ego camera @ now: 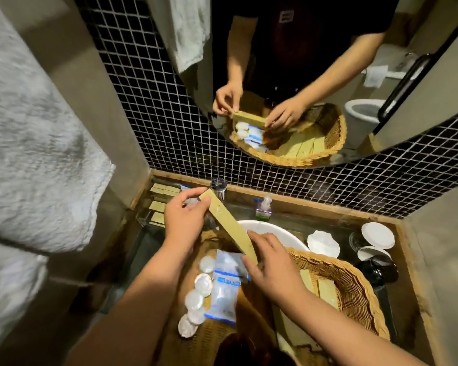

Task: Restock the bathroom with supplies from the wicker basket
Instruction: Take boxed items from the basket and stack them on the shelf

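Note:
A long tan cardboard box (226, 223) is held slantwise over the wicker basket (354, 291). My left hand (185, 220) pinches its far end and my right hand (273, 268) grips its near end. The basket rests on the white sink (273, 233) and holds several round wrapped items (196, 299), clear packets with blue print (225, 289) and more tan boxes (325, 289). A clear organiser (159, 204) in the back left corner holds several similar tan boxes.
A soap dispenser (263, 207) and a glass (218, 187) stand at the back of the counter. Paper-capped cups (377, 236) and a black cup (378, 269) sit at right. A grey towel (32, 165) hangs at left. A mirror (302, 62) hangs above.

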`<state>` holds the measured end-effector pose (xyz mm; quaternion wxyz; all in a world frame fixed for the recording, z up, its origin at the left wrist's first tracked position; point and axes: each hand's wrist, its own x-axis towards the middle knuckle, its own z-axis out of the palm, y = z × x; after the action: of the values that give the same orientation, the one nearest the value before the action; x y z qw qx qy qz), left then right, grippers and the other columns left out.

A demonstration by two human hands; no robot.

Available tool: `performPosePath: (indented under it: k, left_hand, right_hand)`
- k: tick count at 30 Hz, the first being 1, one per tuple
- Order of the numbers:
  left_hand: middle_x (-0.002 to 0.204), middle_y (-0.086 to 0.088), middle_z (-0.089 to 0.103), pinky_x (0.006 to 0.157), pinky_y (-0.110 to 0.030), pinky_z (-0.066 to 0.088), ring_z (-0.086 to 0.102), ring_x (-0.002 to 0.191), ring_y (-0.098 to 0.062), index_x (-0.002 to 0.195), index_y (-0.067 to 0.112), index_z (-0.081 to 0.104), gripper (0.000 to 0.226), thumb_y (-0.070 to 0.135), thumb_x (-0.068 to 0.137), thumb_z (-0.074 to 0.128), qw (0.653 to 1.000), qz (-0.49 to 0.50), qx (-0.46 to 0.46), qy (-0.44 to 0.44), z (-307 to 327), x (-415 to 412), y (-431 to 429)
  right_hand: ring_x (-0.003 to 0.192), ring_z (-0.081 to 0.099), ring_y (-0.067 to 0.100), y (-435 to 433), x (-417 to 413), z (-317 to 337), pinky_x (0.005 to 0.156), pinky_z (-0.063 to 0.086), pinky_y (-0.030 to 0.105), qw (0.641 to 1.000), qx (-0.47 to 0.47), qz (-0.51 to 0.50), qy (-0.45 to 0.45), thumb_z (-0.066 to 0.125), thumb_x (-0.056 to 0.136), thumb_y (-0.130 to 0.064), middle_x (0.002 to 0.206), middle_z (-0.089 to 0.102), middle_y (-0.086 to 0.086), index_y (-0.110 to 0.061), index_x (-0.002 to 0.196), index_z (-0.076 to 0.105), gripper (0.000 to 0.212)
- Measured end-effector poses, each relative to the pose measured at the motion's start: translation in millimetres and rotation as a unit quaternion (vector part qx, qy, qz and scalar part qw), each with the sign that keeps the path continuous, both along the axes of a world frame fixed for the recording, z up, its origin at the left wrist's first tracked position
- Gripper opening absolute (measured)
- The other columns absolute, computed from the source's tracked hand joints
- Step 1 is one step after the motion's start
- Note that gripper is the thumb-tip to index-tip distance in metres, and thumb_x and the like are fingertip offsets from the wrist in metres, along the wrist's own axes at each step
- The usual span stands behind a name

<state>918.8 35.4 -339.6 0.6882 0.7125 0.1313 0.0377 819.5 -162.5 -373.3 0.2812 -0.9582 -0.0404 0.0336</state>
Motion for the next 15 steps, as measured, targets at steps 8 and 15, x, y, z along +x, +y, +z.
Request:
performPosePath:
  k: [8,15]
  left_hand:
    - [0.075,0.011,0.075,0.068,-0.029,0.057,0.068,0.072,-0.011,0.110,0.022,0.074,0.026,0.008,0.089,0.067,0.984,0.161,-0.061,0.050,-16.2,21.3,75.3]
    - [0.153,-0.006,0.040,0.103,-0.038,0.049,0.058,0.121,-0.019,0.145,0.020,0.050,0.057,0.011,0.091,0.068,0.987,0.040,0.120,0.104,-56.2,27.1,112.9]
  right_hand:
    - [0.108,0.054,0.023,65.9,73.8,16.8,0.083,0.051,0.035,0.981,-0.130,0.139,-0.043,0.048,0.098,-0.043,0.118,0.057,-0.001,-0.036,0.148,0.040,0.051]
    - [0.109,0.054,0.029,121.7,133.5,3.1,0.080,0.050,0.037,0.965,-0.201,0.169,0.009,0.065,0.087,-0.011,0.117,0.057,0.007,-0.035,0.143,0.040,0.066]
